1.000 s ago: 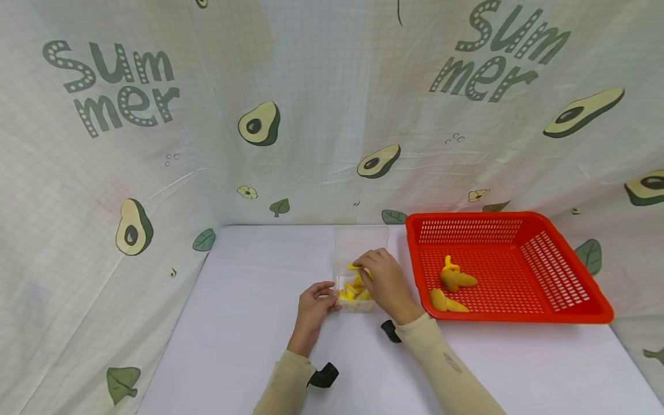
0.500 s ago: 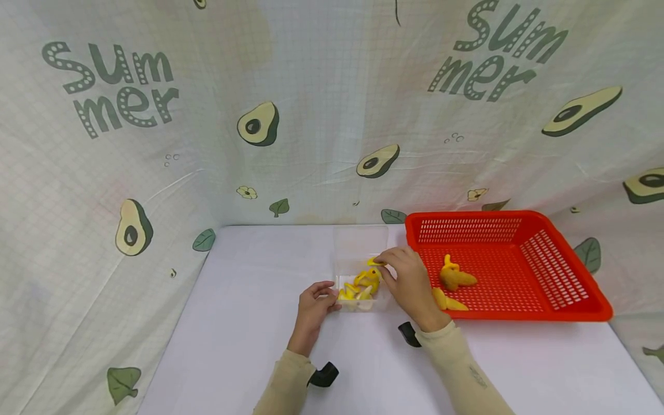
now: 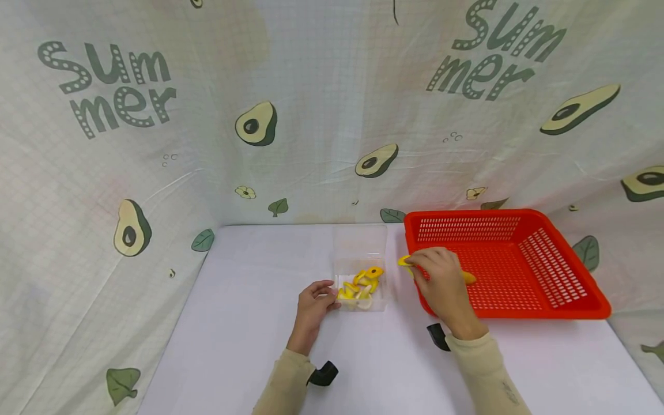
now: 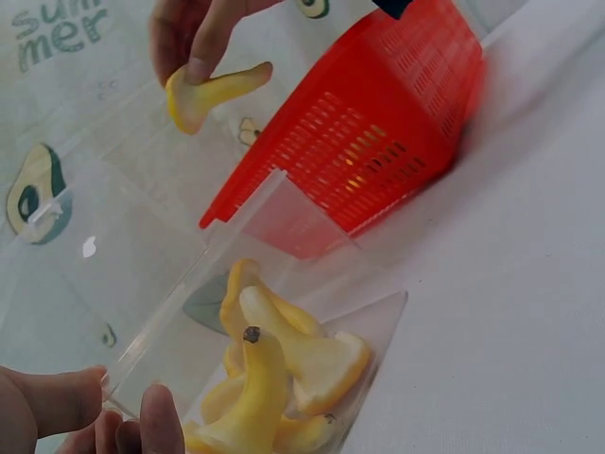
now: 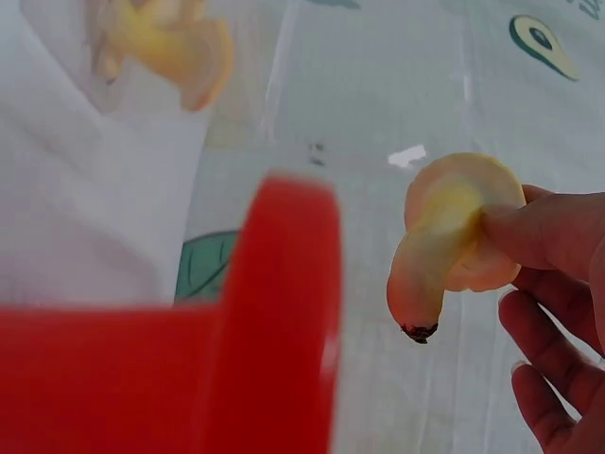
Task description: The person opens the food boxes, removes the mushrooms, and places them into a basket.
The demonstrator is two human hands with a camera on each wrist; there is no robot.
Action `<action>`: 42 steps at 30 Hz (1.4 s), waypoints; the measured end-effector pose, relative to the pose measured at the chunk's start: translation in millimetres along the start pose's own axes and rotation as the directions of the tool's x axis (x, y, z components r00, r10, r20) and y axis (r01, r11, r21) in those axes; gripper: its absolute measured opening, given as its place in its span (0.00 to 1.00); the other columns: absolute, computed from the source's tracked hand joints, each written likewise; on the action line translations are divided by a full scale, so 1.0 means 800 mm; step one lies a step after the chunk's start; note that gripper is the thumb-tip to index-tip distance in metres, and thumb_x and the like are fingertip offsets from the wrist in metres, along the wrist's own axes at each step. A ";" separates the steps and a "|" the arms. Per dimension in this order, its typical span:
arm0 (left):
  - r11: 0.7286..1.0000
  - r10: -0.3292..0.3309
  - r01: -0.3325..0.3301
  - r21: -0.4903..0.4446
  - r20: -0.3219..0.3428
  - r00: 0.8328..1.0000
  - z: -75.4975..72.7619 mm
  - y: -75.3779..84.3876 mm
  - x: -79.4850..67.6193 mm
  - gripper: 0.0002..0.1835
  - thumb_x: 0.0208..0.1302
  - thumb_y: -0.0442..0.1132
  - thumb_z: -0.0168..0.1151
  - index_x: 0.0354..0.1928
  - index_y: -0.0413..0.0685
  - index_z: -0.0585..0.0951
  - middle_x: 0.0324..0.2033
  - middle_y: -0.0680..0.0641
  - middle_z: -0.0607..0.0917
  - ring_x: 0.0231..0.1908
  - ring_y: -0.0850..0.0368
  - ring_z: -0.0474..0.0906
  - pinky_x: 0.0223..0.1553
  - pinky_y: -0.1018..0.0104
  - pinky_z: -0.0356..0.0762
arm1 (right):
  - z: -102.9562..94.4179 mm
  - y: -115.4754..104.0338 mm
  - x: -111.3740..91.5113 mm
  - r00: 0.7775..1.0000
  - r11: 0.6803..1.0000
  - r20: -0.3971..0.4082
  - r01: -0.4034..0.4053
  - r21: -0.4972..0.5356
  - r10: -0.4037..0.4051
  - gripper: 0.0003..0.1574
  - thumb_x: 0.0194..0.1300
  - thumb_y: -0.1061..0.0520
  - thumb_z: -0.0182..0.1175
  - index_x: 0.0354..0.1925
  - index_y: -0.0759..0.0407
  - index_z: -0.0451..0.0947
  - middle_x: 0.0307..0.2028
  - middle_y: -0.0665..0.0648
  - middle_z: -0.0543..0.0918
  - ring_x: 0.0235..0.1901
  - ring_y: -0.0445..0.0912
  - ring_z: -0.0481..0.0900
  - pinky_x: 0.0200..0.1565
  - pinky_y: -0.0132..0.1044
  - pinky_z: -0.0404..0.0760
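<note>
My right hand (image 3: 443, 285) pinches a yellow mushroom (image 5: 440, 232) between thumb and fingers, over the left rim of the red basket (image 3: 539, 314). Its stem hangs down with a dark tip in the right wrist view. My left hand (image 3: 313, 311) holds the left wall of a clear plastic box (image 3: 382, 302), thumb and fingers pinching the edge in the left wrist view. Several yellow mushrooms (image 4: 307, 350) lie in a heap inside that box. Part of another yellow piece (image 3: 469, 278) shows in the basket, otherwise covered by my right hand.
The box's clear lid (image 3: 359, 239) is folded back behind it. A white table (image 3: 259, 271) spreads under everything, with a printed curtain (image 3: 311, 115) along its back and sides. Black wrist mounts (image 3: 324, 373) stick out by both sleeves.
My right hand has lifted the yellow mushroom out of the box and carried it rightward to the red basket's edge. My left hand stays at the box.
</note>
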State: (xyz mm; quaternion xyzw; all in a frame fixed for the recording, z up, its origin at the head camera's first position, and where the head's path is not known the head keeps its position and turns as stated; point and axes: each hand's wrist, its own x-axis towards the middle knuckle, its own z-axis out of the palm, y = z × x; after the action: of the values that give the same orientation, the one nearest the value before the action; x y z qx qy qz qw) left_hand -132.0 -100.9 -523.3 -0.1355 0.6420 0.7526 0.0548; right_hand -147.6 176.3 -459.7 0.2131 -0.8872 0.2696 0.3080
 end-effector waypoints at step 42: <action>1.000 -0.009 0.009 0.010 -0.002 1.000 0.000 0.003 0.003 0.21 0.68 0.22 0.66 0.61 0.23 0.76 0.43 0.39 0.81 0.39 0.54 0.80 0.39 0.66 0.91 | 0.021 -0.013 -0.018 0.982 0.999 0.188 0.013 0.049 -0.023 0.16 0.55 0.67 0.80 0.44 0.59 0.90 0.44 0.56 0.89 0.48 0.54 0.81 0.52 0.53 0.83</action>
State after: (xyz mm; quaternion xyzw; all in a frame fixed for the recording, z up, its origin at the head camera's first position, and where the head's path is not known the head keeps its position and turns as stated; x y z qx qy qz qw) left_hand -134.8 -101.4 -521.9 -0.1387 0.6451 0.7491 0.0584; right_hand -138.6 161.0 -476.3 0.2530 -0.9037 0.2666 0.2198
